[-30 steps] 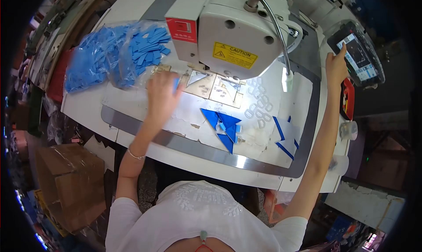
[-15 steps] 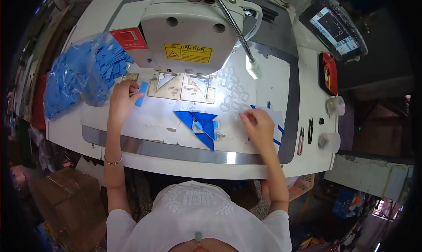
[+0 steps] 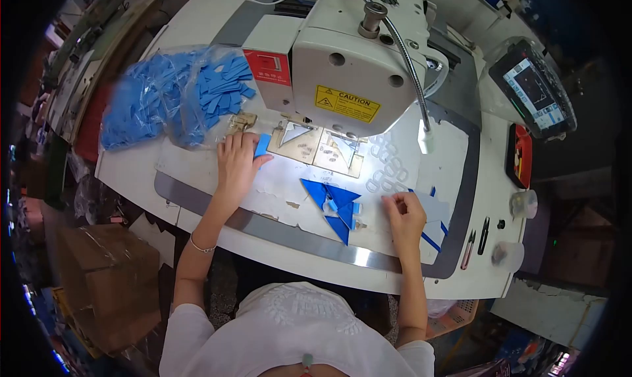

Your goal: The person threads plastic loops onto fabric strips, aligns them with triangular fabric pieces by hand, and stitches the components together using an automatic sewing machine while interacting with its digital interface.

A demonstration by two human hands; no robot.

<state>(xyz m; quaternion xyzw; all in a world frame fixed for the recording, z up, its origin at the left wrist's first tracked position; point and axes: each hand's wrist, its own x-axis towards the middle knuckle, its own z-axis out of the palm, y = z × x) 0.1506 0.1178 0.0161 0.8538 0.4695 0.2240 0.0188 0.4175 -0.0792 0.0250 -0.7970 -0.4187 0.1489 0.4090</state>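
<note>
gripping a flat blue strip (image 3: pixel 263 144), the left hand (image 3: pixel 238 165); the right hand (image 3: pixel 405 214) curls loosely over pale sheeting (image 3: pixel 431 209).

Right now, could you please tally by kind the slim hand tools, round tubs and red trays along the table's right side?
Slim hand tools: 2
Round tubs: 2
Red tray: 1
Total: 5

A bag of strips (image 3: pixel 145 104) lay at the left edge of the bench (image 3: pixel 490 173). The machine (image 3: pixel 355 71) stood toward the far edge, blue triangles (image 3: pixel 339 227) nearer the front. A red tray (image 3: pixel 520 154), two tubs (image 3: pixel 524 204) and two tools (image 3: pixel 484 236) lined the right.
</note>
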